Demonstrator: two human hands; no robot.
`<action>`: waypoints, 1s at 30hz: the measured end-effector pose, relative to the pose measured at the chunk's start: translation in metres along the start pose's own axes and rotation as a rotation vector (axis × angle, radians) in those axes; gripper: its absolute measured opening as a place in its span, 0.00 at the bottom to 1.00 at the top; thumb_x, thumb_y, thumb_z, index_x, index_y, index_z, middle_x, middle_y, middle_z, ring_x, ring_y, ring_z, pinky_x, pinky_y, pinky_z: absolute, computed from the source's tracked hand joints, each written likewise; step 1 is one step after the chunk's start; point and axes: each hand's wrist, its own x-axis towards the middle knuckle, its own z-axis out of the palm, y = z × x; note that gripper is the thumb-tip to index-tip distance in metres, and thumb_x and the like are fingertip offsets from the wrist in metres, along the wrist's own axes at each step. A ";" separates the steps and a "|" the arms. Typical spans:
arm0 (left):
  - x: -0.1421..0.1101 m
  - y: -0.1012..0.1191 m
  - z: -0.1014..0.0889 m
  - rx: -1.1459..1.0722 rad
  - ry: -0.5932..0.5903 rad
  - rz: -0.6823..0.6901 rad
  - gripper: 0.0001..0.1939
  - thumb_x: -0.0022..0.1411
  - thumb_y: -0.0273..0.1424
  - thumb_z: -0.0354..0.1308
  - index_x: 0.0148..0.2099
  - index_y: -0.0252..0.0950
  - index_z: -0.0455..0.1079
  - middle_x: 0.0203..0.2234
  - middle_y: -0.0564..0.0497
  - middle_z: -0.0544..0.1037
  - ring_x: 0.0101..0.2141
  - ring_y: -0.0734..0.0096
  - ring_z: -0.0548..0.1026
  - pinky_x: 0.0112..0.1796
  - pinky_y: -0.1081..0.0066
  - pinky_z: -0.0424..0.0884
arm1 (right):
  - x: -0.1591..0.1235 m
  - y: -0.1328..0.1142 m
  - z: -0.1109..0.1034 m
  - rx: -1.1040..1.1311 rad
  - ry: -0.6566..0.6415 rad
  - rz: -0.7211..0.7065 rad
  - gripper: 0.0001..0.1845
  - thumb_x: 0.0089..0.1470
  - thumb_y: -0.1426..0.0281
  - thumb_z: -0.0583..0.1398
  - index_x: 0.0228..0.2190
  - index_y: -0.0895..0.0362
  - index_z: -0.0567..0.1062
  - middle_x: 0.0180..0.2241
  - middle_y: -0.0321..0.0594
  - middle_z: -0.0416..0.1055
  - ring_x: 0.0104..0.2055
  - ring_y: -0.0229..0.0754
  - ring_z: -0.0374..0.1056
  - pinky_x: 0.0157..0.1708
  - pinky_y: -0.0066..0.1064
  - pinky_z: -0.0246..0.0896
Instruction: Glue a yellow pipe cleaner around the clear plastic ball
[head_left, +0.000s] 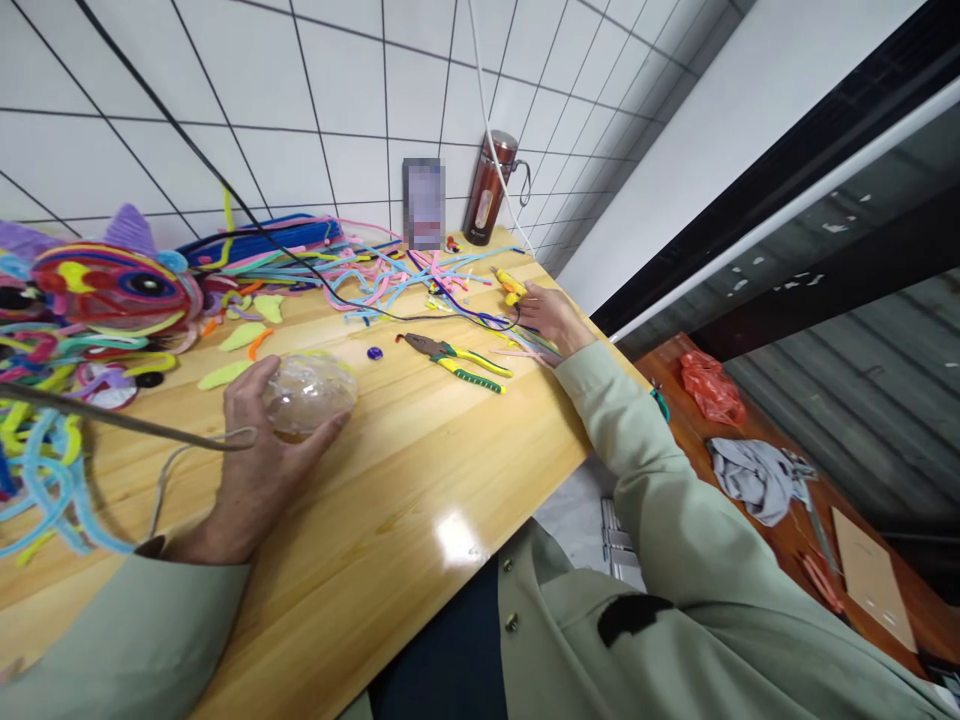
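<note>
My left hand (251,455) rests on the wooden table (420,480) with its fingers wrapped round a clear, crinkly ball-shaped object (309,393). My right hand (550,315) is stretched out to the far right part of the table, at a yellow glue gun (511,284) amid loose pipe cleaners (390,275); its fingers are mostly hidden. Yellow-and-green-handled pliers (457,361) lie between the two hands. A small purple button (374,353) sits just left of the pliers.
A colourful pipe-cleaner figure with an eye (112,285) stands at the left. A dark red flask (489,190) stands by the tiled wall. A black cable (247,215) crosses the table. A lower brown bench (787,520) at the right holds cloth and a red bag.
</note>
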 end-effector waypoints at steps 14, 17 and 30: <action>-0.004 -0.006 0.001 -0.004 -0.004 -0.072 0.59 0.63 0.59 0.71 0.84 0.31 0.63 0.71 0.28 0.73 0.71 0.21 0.76 0.71 0.26 0.75 | -0.050 -0.012 -0.091 -0.497 0.056 -0.720 0.16 0.61 0.52 0.74 0.39 0.51 0.86 0.38 0.39 0.86 0.43 0.47 0.81 0.51 0.42 0.79; -0.003 -0.005 0.001 0.001 -0.001 -0.100 0.62 0.61 0.64 0.68 0.83 0.28 0.64 0.71 0.28 0.73 0.71 0.22 0.76 0.72 0.26 0.74 | -0.048 -0.044 -0.096 -0.187 0.073 -0.814 0.28 0.67 0.37 0.67 0.47 0.48 0.83 0.48 0.43 0.86 0.51 0.49 0.83 0.55 0.44 0.81; 0.000 0.002 0.005 -0.078 0.001 -0.149 0.62 0.56 0.63 0.70 0.83 0.36 0.63 0.74 0.34 0.71 0.73 0.29 0.72 0.76 0.28 0.71 | -0.055 -0.097 -0.062 -0.806 0.198 -0.543 0.13 0.79 0.63 0.64 0.41 0.57 0.82 0.38 0.42 0.84 0.37 0.41 0.77 0.44 0.35 0.76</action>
